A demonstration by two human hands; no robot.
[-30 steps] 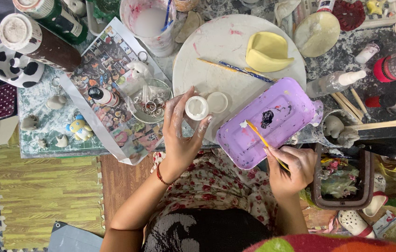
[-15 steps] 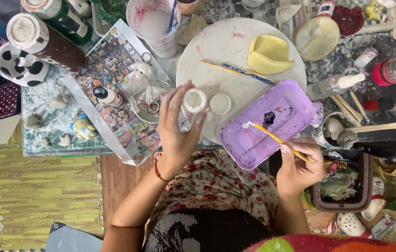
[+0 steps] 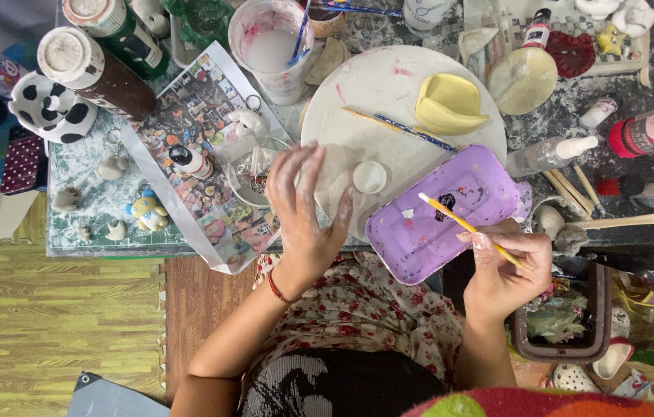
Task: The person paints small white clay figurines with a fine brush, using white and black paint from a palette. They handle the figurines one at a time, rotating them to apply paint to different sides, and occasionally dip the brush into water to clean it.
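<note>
A paint-spattered grey bench [image 3: 87,174] is covered with a round white board [image 3: 388,100], a glossy printed paper sheet [image 3: 196,116], a black-and-white spotted ceramic dish [image 3: 53,108], a purple rectangular plastic palette [image 3: 450,212] and small unpainted clay figures [image 3: 114,166].

Bright, even light; soft shadows.

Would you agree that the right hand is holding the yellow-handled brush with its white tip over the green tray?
Not quite: the tray is purple, not green. The head view shows the right hand holding the yellow-handled brush with its white tip over that purple tray, as you said.
</note>
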